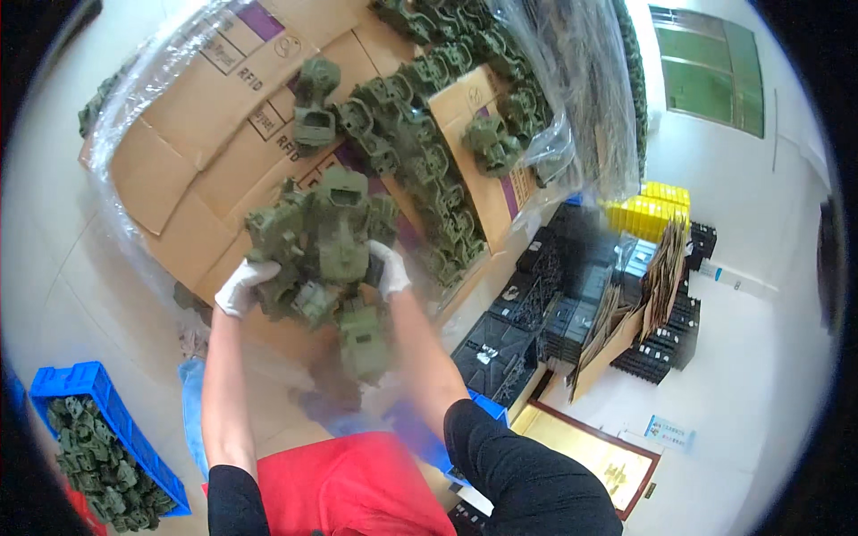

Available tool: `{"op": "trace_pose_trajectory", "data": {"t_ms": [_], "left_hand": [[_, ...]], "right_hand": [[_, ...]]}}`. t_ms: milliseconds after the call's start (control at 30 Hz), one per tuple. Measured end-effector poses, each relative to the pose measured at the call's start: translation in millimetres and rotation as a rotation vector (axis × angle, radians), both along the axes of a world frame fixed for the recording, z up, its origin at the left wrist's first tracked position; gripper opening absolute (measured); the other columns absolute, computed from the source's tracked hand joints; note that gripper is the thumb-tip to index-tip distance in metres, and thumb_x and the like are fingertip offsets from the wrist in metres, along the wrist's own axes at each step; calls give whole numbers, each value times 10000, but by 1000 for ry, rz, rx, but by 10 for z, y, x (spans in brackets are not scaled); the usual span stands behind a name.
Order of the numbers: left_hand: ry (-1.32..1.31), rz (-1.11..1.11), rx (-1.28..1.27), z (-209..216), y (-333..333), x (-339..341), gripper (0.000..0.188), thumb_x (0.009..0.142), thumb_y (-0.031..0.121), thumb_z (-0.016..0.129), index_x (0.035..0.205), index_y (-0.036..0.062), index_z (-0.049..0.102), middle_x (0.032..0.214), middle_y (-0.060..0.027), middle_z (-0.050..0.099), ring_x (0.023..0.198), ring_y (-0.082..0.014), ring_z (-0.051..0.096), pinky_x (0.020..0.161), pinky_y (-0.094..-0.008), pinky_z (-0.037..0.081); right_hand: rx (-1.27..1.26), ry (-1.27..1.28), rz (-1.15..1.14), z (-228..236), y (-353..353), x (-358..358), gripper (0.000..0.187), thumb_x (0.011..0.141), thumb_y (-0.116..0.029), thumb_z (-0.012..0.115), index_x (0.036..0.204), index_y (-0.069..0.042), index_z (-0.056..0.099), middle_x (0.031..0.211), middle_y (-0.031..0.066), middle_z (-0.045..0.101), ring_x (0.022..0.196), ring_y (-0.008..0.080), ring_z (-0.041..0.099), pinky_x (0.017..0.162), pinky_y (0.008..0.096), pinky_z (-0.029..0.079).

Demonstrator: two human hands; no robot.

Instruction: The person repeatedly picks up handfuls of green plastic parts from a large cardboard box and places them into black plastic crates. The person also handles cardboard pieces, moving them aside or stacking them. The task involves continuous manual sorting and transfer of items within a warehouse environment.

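Between my two white-gloved hands is a bunch of olive-green moulded parts (342, 232), blocky, with openings in them. My left hand (246, 284) grips the bunch from its left side, and my right hand (391, 270) clasps its right side. The fingertips are partly hidden by the parts, and the lower edge is blurred. Just beyond lies a large stack topped with brown cardboard sheets (179, 170). Rows of similar green parts (429, 179) stand on it, with a few loose ones (315, 125) lying on the cardboard.
Clear plastic film (594, 98) wraps the stack's sides. A blue crate (112, 406) full of green parts stands on the floor at lower left. To the right are black crates (500, 348), folded cardboard (666, 277) and yellow crates (648, 214). Some blue shows behind my right forearm.
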State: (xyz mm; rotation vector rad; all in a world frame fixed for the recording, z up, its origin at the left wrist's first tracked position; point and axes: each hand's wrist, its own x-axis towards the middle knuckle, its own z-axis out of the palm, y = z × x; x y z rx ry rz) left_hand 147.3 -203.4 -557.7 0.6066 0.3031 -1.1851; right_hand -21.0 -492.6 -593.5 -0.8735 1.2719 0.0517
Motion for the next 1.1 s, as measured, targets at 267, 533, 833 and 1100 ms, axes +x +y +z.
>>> {"op": "trace_pose_trajectory", "data": {"t_ms": [267, 533, 833, 1100], "left_hand": [[-96, 61, -50, 676, 744, -108, 561, 695, 36, 642, 1239, 39, 503, 1136, -72, 590, 992, -205, 589, 886, -340, 478], [-620, 235, -148, 1824, 1494, 191, 680, 731, -5, 637, 1360, 43, 382, 1349, -30, 429, 1207, -135, 402, 992, -295, 354], [-452, 493, 158, 3373, 3360, 801, 597, 681, 51, 592, 1268, 51, 477, 1074, -27, 577, 954, -138, 526, 830, -276, 431], [-268, 757, 18, 3637, 5251, 1397, 593, 713, 54, 632, 1276, 29, 447, 1175, -101, 555, 1091, -242, 525, 968, -364, 404]], "right_hand": [[-328, 168, 214, 1093, 677, 501, 383, 818, -172, 579, 1155, 10, 591, 1190, 142, 585, 1171, 218, 485, 1034, 340, 288], [-146, -103, 168, 2871, 1815, 1200, 312, 773, -133, 602, 1038, 31, 610, 1031, 125, 633, 947, 237, 586, 861, 361, 446], [112, -375, 469, 3630, 3355, 2539, 241, 812, -165, 581, 1003, -27, 634, 983, 112, 657, 898, 256, 634, 794, 381, 519], [50, -359, 795, 4153, 5275, 4224, 284, 752, -130, 645, 1008, -7, 636, 906, 93, 649, 771, 202, 640, 692, 326, 544]]}}
